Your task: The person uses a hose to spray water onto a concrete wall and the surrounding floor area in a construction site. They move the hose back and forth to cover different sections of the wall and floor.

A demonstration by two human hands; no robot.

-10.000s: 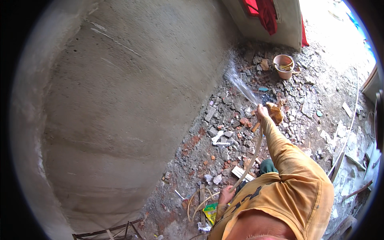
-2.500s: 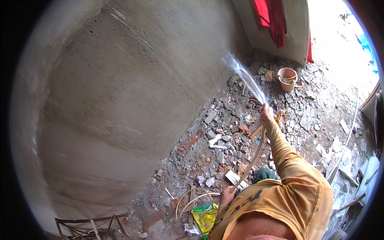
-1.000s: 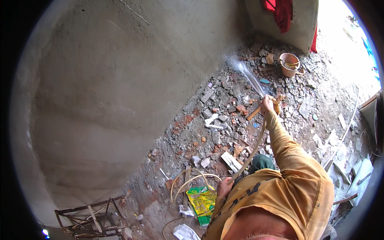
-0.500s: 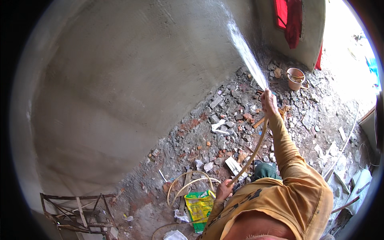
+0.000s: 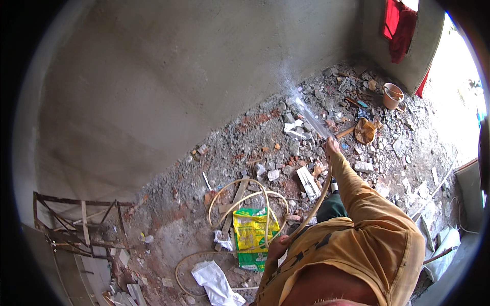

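Note:
My right hand [image 5: 332, 147], at the end of an outstretched arm, is closed round the end of a beige hose [image 5: 323, 198]. A fanned jet of water [image 5: 309, 114] sprays from it up and left onto the grey plastered wall [image 5: 168, 86]. Lower down, close to my body, my left hand [image 5: 278, 247] grips the same hose. From there the hose runs in loose loops over the rubble and past a yellow and green bag [image 5: 250, 232] on the ground. The hose's tip is mostly hidden by my right fingers.
Broken bricks and rubble [image 5: 286, 153] cover the floor along the wall. A bucket [image 5: 392, 96] stands at the far right near a red cloth [image 5: 403, 33]. A shovel-like tool [image 5: 365, 130] lies ahead. At left is a rusty metal frame [image 5: 84, 219]; a white sack [image 5: 217, 283] lies nearer.
The view has shifted. My right hand has come lower and slightly left with the hose end, and the water now strikes lower on the wall. My left hand still holds the hose.

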